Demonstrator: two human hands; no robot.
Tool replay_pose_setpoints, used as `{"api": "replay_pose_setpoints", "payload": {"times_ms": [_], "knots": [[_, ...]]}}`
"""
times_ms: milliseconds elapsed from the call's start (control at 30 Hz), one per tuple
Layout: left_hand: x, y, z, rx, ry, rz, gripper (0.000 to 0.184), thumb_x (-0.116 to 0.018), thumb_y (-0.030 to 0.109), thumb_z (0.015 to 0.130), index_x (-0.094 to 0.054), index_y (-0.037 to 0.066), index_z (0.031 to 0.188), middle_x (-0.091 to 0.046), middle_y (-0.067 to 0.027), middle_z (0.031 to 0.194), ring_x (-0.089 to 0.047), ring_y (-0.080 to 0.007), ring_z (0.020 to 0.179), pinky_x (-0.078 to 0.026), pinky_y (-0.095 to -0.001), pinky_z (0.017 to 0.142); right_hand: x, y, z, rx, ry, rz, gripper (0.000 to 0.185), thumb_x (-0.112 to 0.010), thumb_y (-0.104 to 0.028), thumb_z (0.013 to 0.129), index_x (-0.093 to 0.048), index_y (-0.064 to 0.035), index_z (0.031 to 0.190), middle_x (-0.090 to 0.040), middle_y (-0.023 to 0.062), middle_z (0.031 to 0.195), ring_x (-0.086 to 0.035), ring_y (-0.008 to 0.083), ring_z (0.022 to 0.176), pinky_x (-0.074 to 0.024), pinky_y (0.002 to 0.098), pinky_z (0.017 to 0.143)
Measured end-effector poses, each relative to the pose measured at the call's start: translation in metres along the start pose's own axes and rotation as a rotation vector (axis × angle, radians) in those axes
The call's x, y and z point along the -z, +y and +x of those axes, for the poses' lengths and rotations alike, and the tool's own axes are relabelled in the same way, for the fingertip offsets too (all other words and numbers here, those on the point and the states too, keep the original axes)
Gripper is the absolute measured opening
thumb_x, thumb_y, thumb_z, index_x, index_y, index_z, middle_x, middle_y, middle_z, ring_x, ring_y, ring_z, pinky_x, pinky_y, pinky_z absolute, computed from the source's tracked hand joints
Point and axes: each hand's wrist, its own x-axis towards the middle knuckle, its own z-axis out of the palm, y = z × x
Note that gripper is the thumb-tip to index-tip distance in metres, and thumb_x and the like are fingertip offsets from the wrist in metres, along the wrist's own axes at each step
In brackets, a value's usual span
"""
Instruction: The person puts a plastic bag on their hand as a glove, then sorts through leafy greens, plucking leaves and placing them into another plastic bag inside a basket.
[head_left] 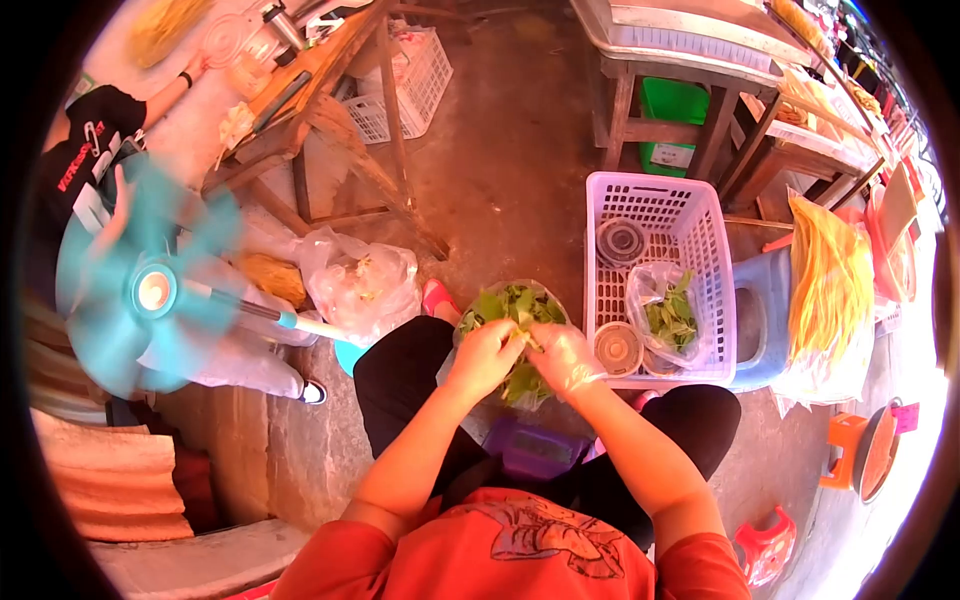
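My left hand (486, 358) and my right hand (563, 358) meet over a clear plastic bag of leafy greens (524, 388) between my knees. The right hand seems to wear a thin clear plastic glove; the left looks bare. Fingers of both hands are closed, pinching a small yellow-green piece of the greens (523, 338) between them. Its exact shape is partly hidden by the fingers. To the right stands a lilac plastic basket (727, 330), holding another clear bag of leafy greens (670, 314) and several round lidded containers (618, 348).
A blurred teal fan (154, 290) stands at left, near a person in a black shirt (95, 120). A clear bag of pale scraps (360, 285) lies on the floor. Wooden tables (330, 60) stand beyond. A blue tub (762, 320) and yellow bundle (825, 290) are right of the basket.
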Motion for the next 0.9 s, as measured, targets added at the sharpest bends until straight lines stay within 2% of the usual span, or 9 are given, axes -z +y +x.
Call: {"api": "replay_pose_setpoints", "payload": {"times_ms": [100, 133, 200, 300, 400, 533, 700, 833, 900], "knots": [[-0.018, -0.016, -0.018, 0.215, 0.149, -0.115, 0.03, -0.065, 0.026, 0.08, -0.055, 0.001, 0.092, -0.059, -0.0148, 0.073, -0.059, -0.0328, 0.068, -0.045, -0.0396, 0.063, -0.002, 0.004, 0.005, -0.158, 0.009, 0.221, 0.032, -0.061, -0.026, 0.081, -0.062, -0.0035, 0.103, -0.061, 0.0207, 0.101, -0.058, 0.0354, 0.095, -0.0462, 0.0394, 0.081], [-0.025, -0.028, -0.026, 0.168, 0.134, -0.009, 0.035, -0.066, 0.029, 0.079, -0.054, 0.001, 0.097, -0.06, -0.012, 0.073, -0.059, -0.0253, 0.064, -0.045, -0.0377, 0.059, -0.003, 0.003, 0.008, -0.215, 0.007, 0.289, 0.035, -0.062, -0.027, 0.081, -0.061, -0.0027, 0.106, -0.061, 0.0211, 0.102, -0.059, 0.0347, 0.096, -0.046, 0.038, 0.082], [-0.037, -0.051, -0.034, 0.144, 0.09, 0.046, 0.031, -0.065, 0.029, 0.079, -0.056, 0.001, 0.087, -0.058, -0.0099, 0.066, -0.056, -0.0218, 0.058, -0.044, -0.0355, 0.056, 0.0, -0.004, 0.007, -0.238, 0.006, 0.26, 0.046, -0.062, -0.033, 0.081, -0.058, -0.0005, 0.113, -0.06, 0.0217, 0.108, -0.059, 0.0335, 0.1, -0.0452, 0.0359, 0.084], [-0.033, -0.064, -0.036, 0.379, -0.097, -0.196, 0.03, -0.062, 0.03, 0.081, -0.059, 0.0, 0.076, -0.056, -0.0094, 0.06, -0.053, -0.0216, 0.054, -0.043, -0.0345, 0.055, -0.004, -0.001, 0.004, -0.23, 0.048, 0.159, 0.048, -0.062, -0.037, 0.081, -0.058, -0.0014, 0.113, -0.06, 0.0207, 0.11, -0.058, 0.034, 0.101, -0.045, 0.0365, 0.085], [-0.026, -0.066, -0.032, 0.233, -0.164, -0.14, 0.03, -0.061, 0.029, 0.085, -0.06, 0.0, 0.078, -0.052, -0.0013, 0.056, -0.047, -0.0094, 0.053, -0.038, -0.0273, 0.05, 0.004, 0.013, 0.008, -0.35, -0.025, 0.169, 0.042, -0.063, -0.034, 0.08, -0.06, -0.0032, 0.108, -0.062, 0.019, 0.107, -0.059, 0.0335, 0.101, -0.0456, 0.0364, 0.086], [-0.015, -0.052, -0.03, 0.282, -0.156, -0.277, 0.033, -0.055, 0.032, 0.089, -0.062, 0.001, 0.082, -0.05, -0.0006, 0.059, -0.046, -0.0082, 0.055, -0.037, -0.0269, 0.051, 0.015, 0.022, 0.01, -0.12, 0.421, 0.307, 0.025, -0.062, -0.018, 0.082, -0.061, -0.0042, 0.103, -0.064, 0.0179, 0.096, -0.061, 0.0342, 0.093, -0.0477, 0.0375, 0.08], [-0.019, -0.058, -0.031, 0.082, -0.003, -0.083, 0.032, -0.05, 0.029, 0.092, -0.062, 0.001, 0.083, -0.047, -0.0007, 0.059, -0.044, -0.0081, 0.055, -0.036, -0.026, 0.052, 0.046, 0.011, 0.009, 0.535, 0.113, -0.102, 0.031, -0.064, -0.005, 0.068, -0.065, -0.0092, 0.099, -0.067, 0.0103, 0.09, -0.063, 0.0289, 0.085, -0.0505, 0.0377, 0.077], [-0.015, -0.048, -0.03, -0.054, 0.019, -0.253, 0.031, -0.049, 0.027, 0.093, -0.062, 0.0, 0.085, -0.043, 0.0013, 0.057, -0.039, -0.0069, 0.054, -0.032, -0.0245, 0.051, 0.027, 0.013, 0.004, 0.397, -0.12, -0.179, 0.033, -0.064, -0.008, 0.072, -0.065, -0.0098, 0.104, -0.065, 0.0127, 0.09, -0.061, 0.0306, 0.087, -0.0483, 0.0366, 0.08], [0.001, -0.035, -0.03, 0.1, -0.072, -0.47, 0.031, -0.05, 0.027, 0.093, -0.062, 0.0, 0.087, -0.041, 0.003, 0.057, -0.036, -0.0063, 0.053, -0.031, -0.0237, 0.05, 0.018, 0.02, 0.007, 0.332, -0.139, -0.052, 0.029, -0.065, -0.012, 0.076, -0.065, -0.0083, 0.104, -0.064, 0.0142, 0.093, -0.061, 0.0286, 0.088, -0.0475, 0.0347, 0.08]]}}
